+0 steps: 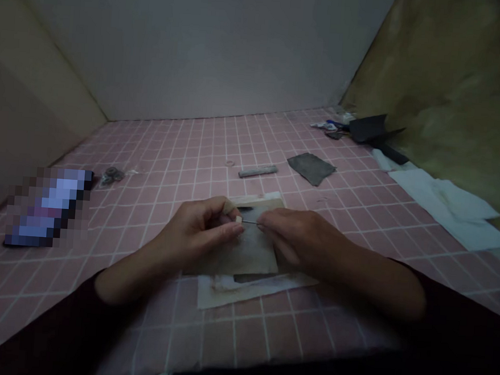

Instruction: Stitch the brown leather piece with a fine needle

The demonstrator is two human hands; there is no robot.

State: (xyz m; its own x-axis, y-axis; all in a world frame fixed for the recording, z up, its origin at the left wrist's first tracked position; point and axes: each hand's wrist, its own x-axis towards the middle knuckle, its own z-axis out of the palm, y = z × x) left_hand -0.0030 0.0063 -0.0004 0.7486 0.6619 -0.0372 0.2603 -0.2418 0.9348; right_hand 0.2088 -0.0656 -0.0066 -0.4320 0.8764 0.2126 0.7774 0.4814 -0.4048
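My left hand [207,224] pinches a small pale, squarish piece [239,219] between thumb and fingertips. From the right, my right hand [298,234] grips a thin metal rod [250,222] whose tip meets or nearly meets that piece; its far end is hidden in my fingers. Under both hands lies a beige sheet [253,257]. Below it is a stained white paper [210,299], with dark scraps showing at the sheet's edges. What the pale piece is made of is too small to tell.
A pink checked cloth [183,165] covers the table. Ahead lie a grey stick [258,171], a small ring [229,164] and a dark grey sandpaper-like sheet [311,168]. White papers [449,207] and black scraps [367,129] lie right. At left are a phone [54,208] and a small bag [111,175].
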